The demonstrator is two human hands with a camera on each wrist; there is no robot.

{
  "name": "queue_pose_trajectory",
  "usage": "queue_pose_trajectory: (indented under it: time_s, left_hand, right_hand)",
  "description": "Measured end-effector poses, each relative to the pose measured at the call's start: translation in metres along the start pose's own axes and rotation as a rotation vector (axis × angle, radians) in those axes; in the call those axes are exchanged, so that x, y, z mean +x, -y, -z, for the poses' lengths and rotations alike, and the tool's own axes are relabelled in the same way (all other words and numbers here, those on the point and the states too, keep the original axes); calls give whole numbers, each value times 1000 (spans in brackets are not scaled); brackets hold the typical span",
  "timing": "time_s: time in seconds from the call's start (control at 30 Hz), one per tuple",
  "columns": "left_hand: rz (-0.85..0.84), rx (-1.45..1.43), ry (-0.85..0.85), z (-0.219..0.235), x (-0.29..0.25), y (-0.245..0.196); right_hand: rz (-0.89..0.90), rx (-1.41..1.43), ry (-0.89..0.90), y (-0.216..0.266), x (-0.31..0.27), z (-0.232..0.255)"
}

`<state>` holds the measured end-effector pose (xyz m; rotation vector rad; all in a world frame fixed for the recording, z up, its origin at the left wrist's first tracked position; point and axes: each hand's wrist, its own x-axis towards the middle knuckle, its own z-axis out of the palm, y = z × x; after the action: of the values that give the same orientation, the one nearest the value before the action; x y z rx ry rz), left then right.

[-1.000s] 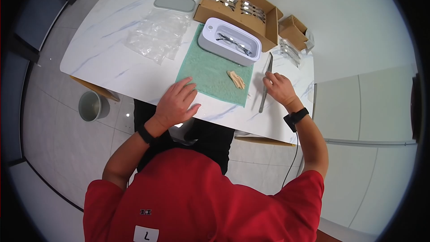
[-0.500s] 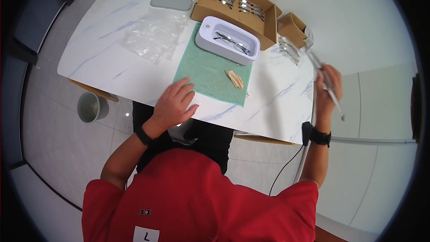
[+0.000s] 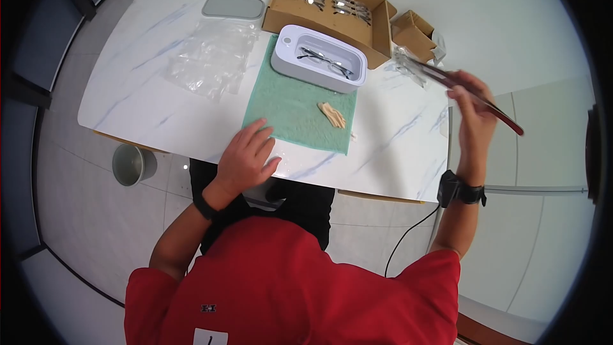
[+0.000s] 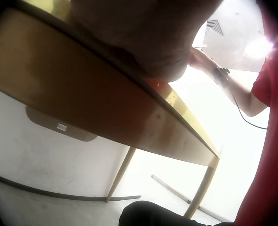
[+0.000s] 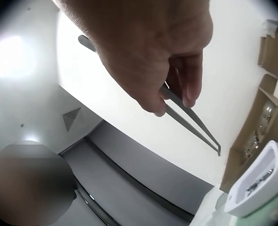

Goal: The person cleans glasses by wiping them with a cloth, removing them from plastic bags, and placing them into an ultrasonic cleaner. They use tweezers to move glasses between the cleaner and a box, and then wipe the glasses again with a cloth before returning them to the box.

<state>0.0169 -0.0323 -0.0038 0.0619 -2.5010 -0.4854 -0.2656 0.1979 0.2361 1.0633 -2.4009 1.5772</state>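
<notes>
In my right hand (image 3: 474, 112) I grip a pair of long metal tweezers (image 3: 436, 74), raised past the table's right edge. Thumb and fingers pinch its arms in the right wrist view, where the bent tips (image 5: 219, 149) nearly meet with nothing between them. My left hand (image 3: 244, 161) rests at the table's front edge, fingers loosely straight, fingertips on the corner of a green towel (image 3: 287, 112). On the towel stands a white cleaning tub (image 3: 306, 76) with eyeglasses (image 3: 327, 62) inside. A small beige bundle of finger-shaped pieces (image 3: 332, 115) lies in front of it.
Behind the tub, a cardboard box (image 3: 319, 22) holds several eyeglasses. A smaller carton (image 3: 414, 33) and plastic-wrapped items (image 3: 408, 67) sit at the right. Clear plastic bags (image 3: 214, 57) and a grey lid (image 3: 233, 7) lie left. A bin (image 3: 134, 166) stands on the floor.
My right hand has picked the tweezers up from the table, lifted them to the right and turned them so the tips point toward the back left. The left hand stays at the towel's corner.
</notes>
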Motion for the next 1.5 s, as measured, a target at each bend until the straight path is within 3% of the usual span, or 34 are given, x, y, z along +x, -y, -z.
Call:
queue_pose_trajectory:
  time_s: [0.1, 0.13, 0.37, 0.6, 0.83, 1.1, 1.2, 1.3, 1.5]
  left_hand:
    - [-2, 3, 12, 1, 2, 0]
    - [-2, 1, 15, 1, 2, 1]
    - [11, -3, 39, 1, 5, 1]
    - [27, 10, 76, 1, 6, 1]
    - [31, -3, 80, 0, 6, 1]
    - [34, 1, 76, -1, 6, 0]
    - [29, -5, 71, -1, 6, 0]
    - [25, -12, 61, -1, 6, 0]
    - [19, 1, 39, -2, 4, -1]
  right_hand:
    - [-93, 52, 181, -22, -2, -20]
    - [-44, 39, 216, -28, -2, -26]
    - [7, -22, 317, -36, 11, -47]
    - [151, 17, 132, -45, 17, -38]
    - [211, 301, -145, -52, 27, -24]
    - [6, 271, -286, -29, 24, -24]
    - [-82, 416, -186, -48, 25, -5]
    - [-142, 501, -197, -58, 25, -3]
    - [-297, 593, -29, -59, 21, -7]
